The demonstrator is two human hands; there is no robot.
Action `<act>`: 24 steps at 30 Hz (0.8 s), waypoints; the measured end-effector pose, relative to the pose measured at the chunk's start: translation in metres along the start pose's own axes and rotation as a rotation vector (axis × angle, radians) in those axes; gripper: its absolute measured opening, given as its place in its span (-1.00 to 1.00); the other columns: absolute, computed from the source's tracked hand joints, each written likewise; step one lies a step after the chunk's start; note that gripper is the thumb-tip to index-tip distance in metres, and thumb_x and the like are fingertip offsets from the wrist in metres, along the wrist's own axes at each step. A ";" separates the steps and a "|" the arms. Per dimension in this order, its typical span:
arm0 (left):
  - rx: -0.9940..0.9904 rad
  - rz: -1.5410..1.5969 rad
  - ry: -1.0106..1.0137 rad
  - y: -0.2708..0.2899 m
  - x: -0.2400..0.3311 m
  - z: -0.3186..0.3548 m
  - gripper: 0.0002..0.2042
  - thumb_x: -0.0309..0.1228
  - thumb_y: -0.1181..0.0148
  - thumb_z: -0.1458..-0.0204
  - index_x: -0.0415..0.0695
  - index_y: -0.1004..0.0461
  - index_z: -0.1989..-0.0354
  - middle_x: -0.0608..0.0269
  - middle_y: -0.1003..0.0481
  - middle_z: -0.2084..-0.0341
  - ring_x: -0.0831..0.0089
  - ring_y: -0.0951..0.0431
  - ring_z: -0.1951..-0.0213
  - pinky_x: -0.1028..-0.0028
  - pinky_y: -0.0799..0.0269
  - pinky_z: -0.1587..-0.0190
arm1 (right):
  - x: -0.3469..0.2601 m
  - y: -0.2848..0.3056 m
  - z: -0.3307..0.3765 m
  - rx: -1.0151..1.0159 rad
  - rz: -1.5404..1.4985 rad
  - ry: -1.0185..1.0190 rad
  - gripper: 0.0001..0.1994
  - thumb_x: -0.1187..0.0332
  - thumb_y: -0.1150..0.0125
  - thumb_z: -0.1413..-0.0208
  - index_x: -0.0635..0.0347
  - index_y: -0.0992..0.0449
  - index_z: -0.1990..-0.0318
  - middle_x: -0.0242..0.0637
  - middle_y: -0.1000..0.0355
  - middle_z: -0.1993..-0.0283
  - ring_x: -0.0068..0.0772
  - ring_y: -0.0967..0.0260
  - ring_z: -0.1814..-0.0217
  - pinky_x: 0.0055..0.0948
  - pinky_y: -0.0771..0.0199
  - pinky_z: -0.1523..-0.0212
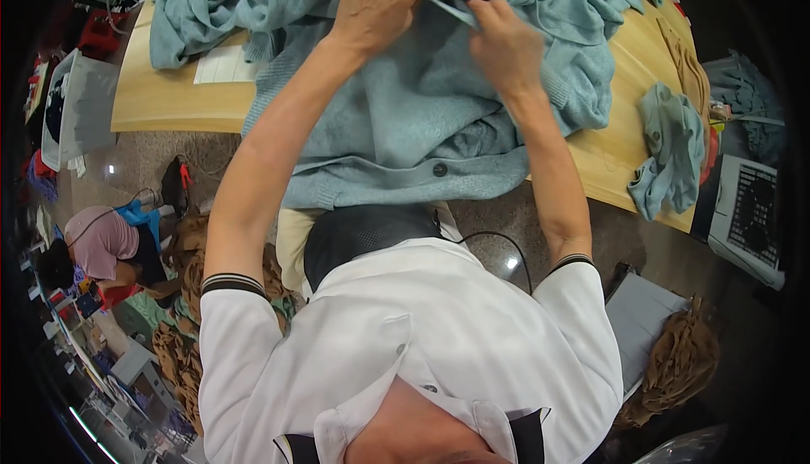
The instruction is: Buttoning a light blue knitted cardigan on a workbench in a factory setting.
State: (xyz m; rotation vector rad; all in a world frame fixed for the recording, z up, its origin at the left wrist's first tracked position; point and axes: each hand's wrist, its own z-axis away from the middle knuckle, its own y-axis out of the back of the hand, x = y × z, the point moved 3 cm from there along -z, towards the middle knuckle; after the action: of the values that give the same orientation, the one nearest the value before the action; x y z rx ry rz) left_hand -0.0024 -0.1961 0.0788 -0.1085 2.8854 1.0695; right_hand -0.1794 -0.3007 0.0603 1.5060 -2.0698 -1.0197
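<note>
A blue-green knitted cardigan (396, 118) lies bunched over the table's near edge, its buttoned band and ribbed hem hanging toward my lap. One dark button (440, 169) shows on that band. Between my hands a narrow pale-blue strip (451, 10) is pulled taut; whether it is part of the cardigan I cannot tell. My left hand (375, 8), with a yellow ring, is closed at the strip's upper left end, its fingertips partly cut off by the frame. Slightly blurred, my right hand (506, 46) pinches the other end.
More blue-green knitwear (202, 8) is heaped across the wooden table (181, 105). A paper sheet (226, 66) is partly under it. At the table's right edge hangs a small knit piece (675, 143). A grey bin (84, 110) stands left; another person (105, 245) bends beside brown garments.
</note>
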 end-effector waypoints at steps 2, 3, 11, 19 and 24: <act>-0.083 0.027 0.010 0.013 -0.004 -0.003 -0.89 -0.42 -0.25 0.02 -0.01 -0.49 0.31 0.18 -0.42 0.22 0.17 -0.46 0.11 0.20 -0.28 0.08 | 0.004 0.025 -0.001 0.092 -0.195 -0.032 -0.57 0.59 -0.18 0.07 0.09 -0.67 0.00 -0.27 -0.57 0.20 -0.06 -0.60 0.26 -0.20 -0.62 0.28; 0.175 0.161 -0.077 0.013 -0.004 -0.003 -0.91 -0.43 -0.23 0.02 -0.02 -0.45 0.34 0.22 -0.43 0.30 0.19 -0.46 0.17 0.21 -0.27 0.07 | 0.010 0.038 -0.001 0.165 -0.265 -0.043 -0.55 0.62 -0.14 0.07 0.11 -0.68 -0.02 -0.24 -0.58 0.21 -0.05 -0.59 0.26 -0.22 -0.61 0.26; 0.108 0.294 0.356 0.044 -0.034 0.051 -0.60 -0.56 -0.43 0.19 0.01 -0.57 0.10 0.24 -0.67 0.33 0.32 -0.69 0.30 0.34 -0.49 0.17 | 0.068 0.069 0.018 0.368 -0.424 -0.305 -0.62 0.65 -0.04 -0.13 0.26 -0.70 -0.02 -0.22 -0.68 0.15 -0.40 -0.58 0.18 -0.47 -0.52 0.06; -0.680 1.044 0.536 0.094 -0.062 0.030 -0.76 -0.32 -0.49 -0.14 -0.17 -0.55 0.40 0.64 -0.29 0.59 0.77 -0.19 0.53 0.56 -0.09 0.49 | 0.110 0.032 0.033 0.275 -0.500 -0.603 -0.70 0.53 -0.15 -0.23 0.23 -0.71 -0.04 -0.28 -0.66 0.24 -0.50 -0.53 0.19 -0.46 -0.51 0.05; -0.783 0.222 0.079 0.136 -0.109 0.026 -0.75 -0.26 -0.48 0.01 -0.19 -0.61 0.44 0.15 -0.43 0.62 0.30 -0.47 0.44 0.28 -0.30 0.24 | 0.162 0.035 0.040 0.409 -0.462 -0.755 -0.66 0.55 -0.12 -0.20 0.32 -0.70 -0.07 -0.31 -0.67 0.23 -0.55 -0.51 0.21 -0.51 -0.49 0.12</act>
State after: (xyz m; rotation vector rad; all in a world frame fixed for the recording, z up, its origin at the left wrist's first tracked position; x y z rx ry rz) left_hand 0.0948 -0.0715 0.1557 0.1418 2.3892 2.2098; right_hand -0.2855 -0.4325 0.0423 2.1074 -2.6096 -1.6020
